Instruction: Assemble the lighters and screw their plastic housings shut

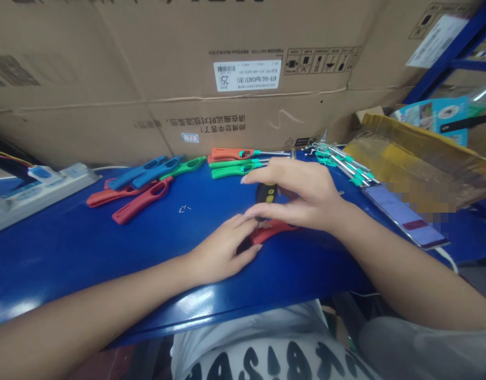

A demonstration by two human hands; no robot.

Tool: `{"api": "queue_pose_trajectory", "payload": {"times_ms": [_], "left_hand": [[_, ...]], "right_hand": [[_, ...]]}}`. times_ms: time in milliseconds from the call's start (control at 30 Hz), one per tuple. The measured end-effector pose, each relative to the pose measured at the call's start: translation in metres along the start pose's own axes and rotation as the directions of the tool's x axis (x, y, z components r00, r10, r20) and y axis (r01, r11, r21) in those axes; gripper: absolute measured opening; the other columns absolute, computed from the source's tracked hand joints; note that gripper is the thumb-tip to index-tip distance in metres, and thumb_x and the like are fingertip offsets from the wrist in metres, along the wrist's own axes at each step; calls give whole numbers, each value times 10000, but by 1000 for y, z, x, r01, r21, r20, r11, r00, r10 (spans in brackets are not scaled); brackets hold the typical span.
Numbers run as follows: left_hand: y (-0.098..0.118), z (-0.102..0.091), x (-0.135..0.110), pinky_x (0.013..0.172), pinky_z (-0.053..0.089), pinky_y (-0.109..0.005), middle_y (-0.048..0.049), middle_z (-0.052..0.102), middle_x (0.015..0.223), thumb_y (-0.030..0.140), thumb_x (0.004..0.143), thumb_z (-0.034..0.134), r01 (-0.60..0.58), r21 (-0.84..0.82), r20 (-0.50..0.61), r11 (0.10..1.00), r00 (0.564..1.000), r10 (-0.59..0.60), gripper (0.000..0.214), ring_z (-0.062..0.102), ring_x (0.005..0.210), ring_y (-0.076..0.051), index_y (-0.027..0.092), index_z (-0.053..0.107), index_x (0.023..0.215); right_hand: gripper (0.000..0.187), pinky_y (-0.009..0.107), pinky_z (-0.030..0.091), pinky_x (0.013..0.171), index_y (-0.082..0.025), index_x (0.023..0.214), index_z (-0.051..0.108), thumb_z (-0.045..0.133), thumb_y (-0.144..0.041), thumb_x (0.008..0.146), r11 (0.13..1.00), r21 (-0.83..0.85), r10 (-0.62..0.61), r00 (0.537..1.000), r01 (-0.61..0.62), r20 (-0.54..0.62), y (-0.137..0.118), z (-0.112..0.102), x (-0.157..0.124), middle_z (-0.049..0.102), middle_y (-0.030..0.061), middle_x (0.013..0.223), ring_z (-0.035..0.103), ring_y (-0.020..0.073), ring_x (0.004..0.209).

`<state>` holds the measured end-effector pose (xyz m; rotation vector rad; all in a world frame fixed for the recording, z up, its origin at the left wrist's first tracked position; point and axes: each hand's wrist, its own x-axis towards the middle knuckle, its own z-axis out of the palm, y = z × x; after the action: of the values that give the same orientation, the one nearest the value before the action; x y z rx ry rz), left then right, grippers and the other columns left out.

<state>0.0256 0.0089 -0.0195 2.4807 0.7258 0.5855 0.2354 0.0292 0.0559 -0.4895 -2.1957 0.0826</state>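
Observation:
My right hand (306, 192) grips a black and yellow screwdriver (265, 194), held upright with its shaft pointing down. Beneath it, a red lighter handle (274, 230) lies on the blue table (148, 274), partly covered by both hands. Fingers of my left hand (221, 248) close around the left end of that red handle and hold it against the table. The screwdriver's tip meets the handle near my left fingertips; the exact contact spot is hard to see.
Red, blue and green lighter handles (143, 198) lie in a pile at left. Lighters with metal rods (235, 161) lie behind my hands, more rods (345, 161) at right. Small screws (183, 209), a phone (405, 216), a power strip (48, 192) and a cardboard box (179, 53) surround the work.

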Motion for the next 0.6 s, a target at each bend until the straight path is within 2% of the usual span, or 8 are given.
{"api": "queue_pose_trajectory", "payload": {"times_ms": [67, 133, 167, 233, 333, 400, 500, 600], "left_hand": [[0, 0, 0, 1054, 479, -451, -125, 629, 1243, 267, 995, 534, -7, -4, -2, 1000, 1000, 7, 298, 583, 1173, -261, 170, 562, 1276], [1, -1, 1, 1072, 469, -462, -127, 623, 1274, 260, 993, 533, -10, -8, -7, 1000, 1000, 10, 321, 576, 1196, -266, 180, 546, 1303], [1, -1, 1, 1073, 470, -469, -126, 621, 1283, 259, 991, 533, -11, -11, -9, 1000, 1000, 11, 326, 575, 1204, -270, 186, 544, 1308], [2, -1, 1, 1057, 483, -476, -125, 622, 1281, 256, 985, 537, -15, -16, -16, 1000, 1000, 15, 317, 580, 1201, -277, 194, 551, 1296], [2, -1, 1, 1033, 497, -473, -126, 626, 1259, 250, 979, 543, -9, -17, -11, 1000, 1000, 8, 304, 590, 1176, -275, 191, 559, 1277], [2, -2, 1, 1034, 495, -473, -130, 625, 1250, 249, 983, 539, 4, -16, 1, 1000, 1000, -4, 314, 590, 1166, -272, 187, 550, 1290], [2, -2, 1, 1053, 485, -466, -131, 620, 1263, 249, 988, 535, 6, -27, 8, 1000, 1000, -6, 338, 583, 1180, -270, 188, 535, 1321], [2, -2, 1, 1058, 484, -462, -122, 624, 1251, 251, 981, 548, -2, -22, -5, 1000, 1000, 2, 309, 581, 1186, -269, 191, 563, 1284]], "right_hand": [[333, 319, 537, 943, -169, 1220, 672, 578, -398, 997, 1000, 6, 14, 1000, -14, 22, -1, 0, 1, 740, 72, 1125, 689, 170, 1006], [341, 287, 548, 895, -163, 1316, 615, 420, -290, 1067, 992, 98, 77, 993, -86, 87, -4, 0, 2, 733, 67, 1137, 693, 126, 938], [340, 263, 553, 849, -161, 1323, 606, 404, -264, 1070, 985, 134, 96, 990, -110, 106, -5, 0, 2, 736, 60, 1119, 691, 109, 890], [288, 237, 551, 777, -166, 1233, 656, 531, -321, 1025, 989, 117, 82, 994, -91, 78, -6, 1, 2, 747, 46, 1050, 687, 109, 833], [290, 264, 546, 805, -175, 1060, 721, 689, -426, 920, 999, -49, -5, 999, 3, -39, -4, 1, 0, 758, 46, 970, 695, 153, 872], [282, 281, 550, 842, -171, 1139, 705, 590, -381, 989, 999, -46, 12, 999, -13, -30, -4, 1, 0, 756, 59, 1032, 696, 155, 913], [345, 251, 568, 781, -174, 1324, 610, 406, -272, 1062, 987, 116, 104, 992, -112, 75, -4, 0, 1, 734, 60, 1127, 686, 102, 825], [305, 244, 569, 764, -179, 1215, 674, 584, -369, 993, 994, 77, 73, 997, -75, 29, -2, 0, 0, 751, 45, 1059, 677, 102, 766]]}}
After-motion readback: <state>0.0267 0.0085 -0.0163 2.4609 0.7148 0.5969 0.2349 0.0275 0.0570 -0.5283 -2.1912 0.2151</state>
